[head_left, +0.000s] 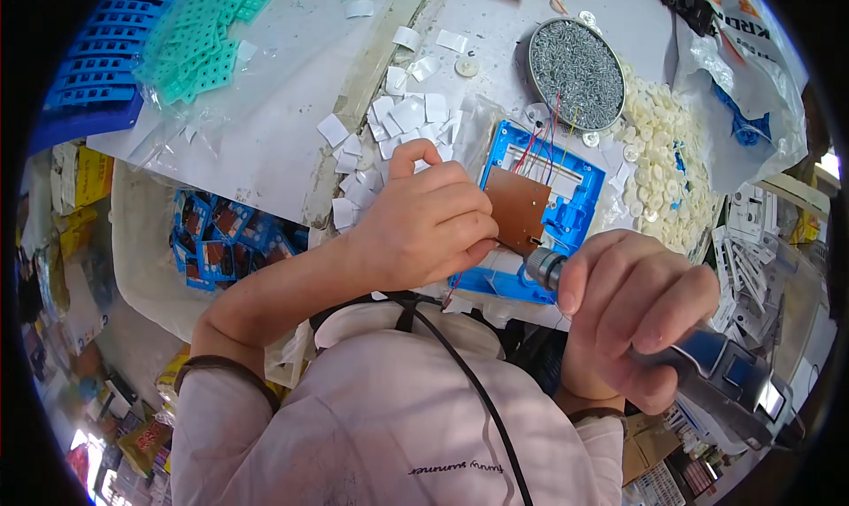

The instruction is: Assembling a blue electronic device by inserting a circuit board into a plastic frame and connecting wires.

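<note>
Blue frame with brown board at bench centre, red and yellow wires on top. Left hand curled, fingertips pinching board edge. Right hand clenched round grey driver, tip touching board. White paper squares scattered just behind left hand. Round tin of screws beyond frame; white discs heaped right. Clear bag of green parts far left, blue tray beside. Printed plastic bag top right.
</note>
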A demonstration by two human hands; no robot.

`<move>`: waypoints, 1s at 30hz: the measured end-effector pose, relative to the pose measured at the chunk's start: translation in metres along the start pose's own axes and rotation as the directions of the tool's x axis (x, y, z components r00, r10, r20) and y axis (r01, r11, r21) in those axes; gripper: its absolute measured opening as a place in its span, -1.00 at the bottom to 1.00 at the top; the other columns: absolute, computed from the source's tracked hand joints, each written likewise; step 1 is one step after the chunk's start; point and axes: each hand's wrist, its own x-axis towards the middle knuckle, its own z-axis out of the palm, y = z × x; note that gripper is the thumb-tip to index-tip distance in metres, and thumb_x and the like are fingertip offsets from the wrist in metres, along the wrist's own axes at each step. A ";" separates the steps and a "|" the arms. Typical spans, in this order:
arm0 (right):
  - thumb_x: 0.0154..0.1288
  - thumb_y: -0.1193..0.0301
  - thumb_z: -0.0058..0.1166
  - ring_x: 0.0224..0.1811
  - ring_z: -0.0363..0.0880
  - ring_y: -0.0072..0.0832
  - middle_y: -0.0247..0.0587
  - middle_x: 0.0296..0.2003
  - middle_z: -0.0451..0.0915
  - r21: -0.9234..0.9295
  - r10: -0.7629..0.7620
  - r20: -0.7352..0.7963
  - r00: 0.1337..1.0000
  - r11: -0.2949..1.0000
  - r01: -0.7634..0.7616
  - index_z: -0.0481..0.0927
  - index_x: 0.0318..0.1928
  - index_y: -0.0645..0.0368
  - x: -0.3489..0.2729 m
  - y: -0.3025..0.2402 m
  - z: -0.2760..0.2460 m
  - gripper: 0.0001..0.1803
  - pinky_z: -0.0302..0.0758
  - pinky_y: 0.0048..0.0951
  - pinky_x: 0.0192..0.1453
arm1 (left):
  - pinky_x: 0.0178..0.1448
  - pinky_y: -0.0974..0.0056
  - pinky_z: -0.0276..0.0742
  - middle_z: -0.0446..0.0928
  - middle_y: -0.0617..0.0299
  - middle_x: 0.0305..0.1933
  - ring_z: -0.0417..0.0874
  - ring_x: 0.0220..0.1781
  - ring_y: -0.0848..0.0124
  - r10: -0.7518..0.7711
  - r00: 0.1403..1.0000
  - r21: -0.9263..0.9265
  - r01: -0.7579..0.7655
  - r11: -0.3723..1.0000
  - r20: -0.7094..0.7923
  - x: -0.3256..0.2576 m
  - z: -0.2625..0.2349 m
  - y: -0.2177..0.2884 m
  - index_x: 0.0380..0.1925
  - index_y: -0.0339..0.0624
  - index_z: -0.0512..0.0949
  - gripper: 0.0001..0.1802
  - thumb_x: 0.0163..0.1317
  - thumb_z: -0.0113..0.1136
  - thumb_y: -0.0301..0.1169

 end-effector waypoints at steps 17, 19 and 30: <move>0.36 0.22 0.32 -0.45 0.43 -0.46 -0.27 -0.49 0.48 -0.044 0.087 -0.084 0.993 0.995 -0.090 0.38 -0.17 0.16 0.011 0.022 -0.003 -0.61 0.47 -0.25 -0.13 | 0.12 -0.06 0.16 0.59 0.50 -0.11 0.55 -0.04 0.40 0.001 0.997 0.182 -0.015 0.983 0.078 -0.011 -0.005 0.003 -0.31 0.03 0.71 -0.70 -0.11 0.51 -0.26; 0.36 0.27 0.32 -0.44 0.42 -0.47 -0.25 -0.48 0.48 -0.034 0.115 -0.088 0.989 0.992 -0.118 0.37 -0.18 0.18 0.012 0.023 0.000 -0.64 0.48 -0.25 -0.11 | 0.12 -0.07 0.16 0.59 0.51 -0.12 0.55 -0.04 0.39 0.010 0.996 0.211 -0.029 0.977 0.091 -0.011 -0.003 0.003 -0.32 0.03 0.72 -0.73 -0.09 0.49 -0.26; 0.35 0.19 0.34 -0.60 0.39 -0.54 -0.38 -0.61 0.44 -0.254 0.132 -0.058 0.990 0.957 -0.142 0.35 -0.28 0.08 0.019 0.036 0.007 -0.61 0.47 -0.30 -0.27 | 0.21 -0.02 0.18 0.60 0.45 -0.16 0.52 0.01 0.40 -0.011 0.990 0.229 -0.021 0.973 0.139 -0.010 -0.002 0.010 -0.44 -0.02 0.65 -0.80 -0.04 0.45 -0.25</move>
